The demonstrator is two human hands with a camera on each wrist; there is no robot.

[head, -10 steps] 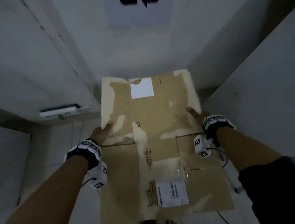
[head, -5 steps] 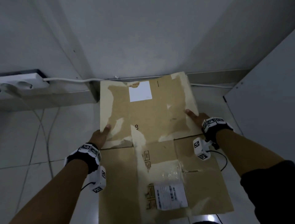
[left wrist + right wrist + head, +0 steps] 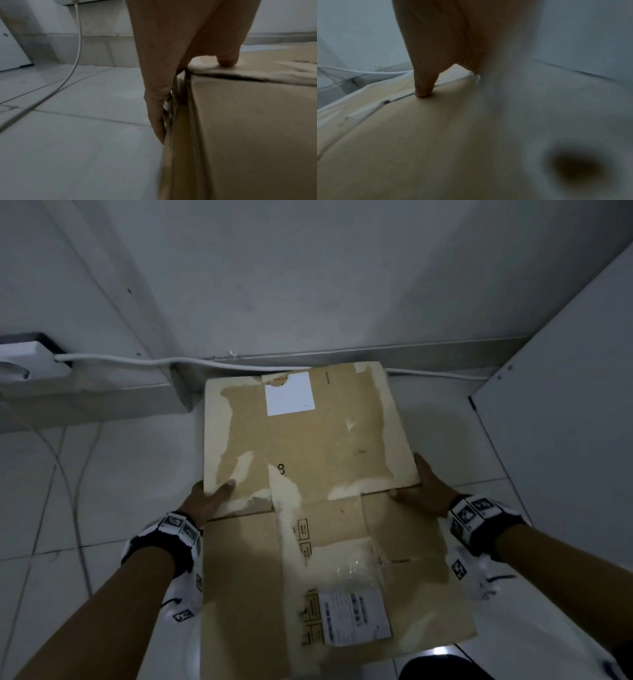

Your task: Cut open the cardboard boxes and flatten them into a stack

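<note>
A flattened brown cardboard box (image 3: 308,446) with torn pale patches and a white label lies held over the tiled floor, its far edge near the wall. My left hand (image 3: 212,496) grips its left edge, thumb on top and fingers underneath, as the left wrist view shows at the cardboard's edge (image 3: 181,121). My right hand (image 3: 419,491) grips the right edge, thumb (image 3: 423,89) pressed on the cardboard (image 3: 419,135). A nearer panel with a shipping label (image 3: 352,616) lies toward me.
A white cable (image 3: 144,361) runs along the skirting from a white power strip (image 3: 24,359) at the left. A thin wire (image 3: 72,484) crosses the floor tiles left of the box. A white cabinet panel (image 3: 561,412) stands at the right.
The view has tilted down from the wall to the floor. Both hands have lowered the flattened box toward the floor, keeping the same grips on its edges.
</note>
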